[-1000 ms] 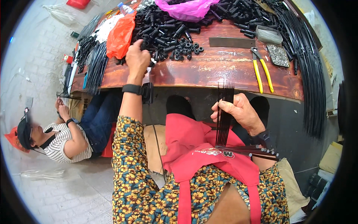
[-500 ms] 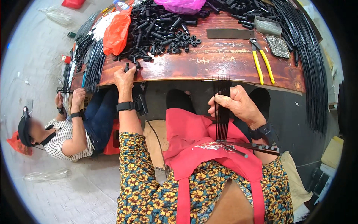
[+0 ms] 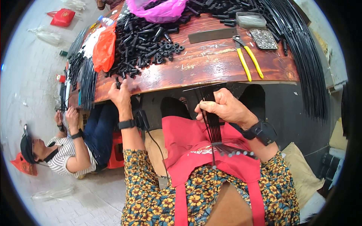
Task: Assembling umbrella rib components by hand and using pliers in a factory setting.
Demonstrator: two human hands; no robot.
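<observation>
My left hand [image 3: 120,97] is closed at the table's near edge, fingertips pinching a small black plastic tube [image 3: 118,83] beside the loose black parts. My right hand [image 3: 226,107] is shut around a bundle of thin black rods [image 3: 215,132], held upright above my red apron [image 3: 181,132]. The rods' lower ends fan out with grey tips, and one rod hangs apart from the others. Near the bundle's top, a thin straight rod lies crosswise at the table edge. The palm side of my right hand is hidden.
A heap of black plastic parts [image 3: 147,41] covers the table's [image 3: 203,67] far left. Yellow-handled pliers [image 3: 249,60], a flat metal bar [image 3: 212,35] and a tray of small metal pieces [image 3: 264,39] lie to the right. Long black rods [image 3: 305,64] overhang the right edge. A co-worker [image 3: 71,150] sits at left.
The whole view has shifted. The rod bundle has turned in my right hand, its grey-tipped ends now fanned below it. My left hand remains by the heap's near edge with a small black tube.
</observation>
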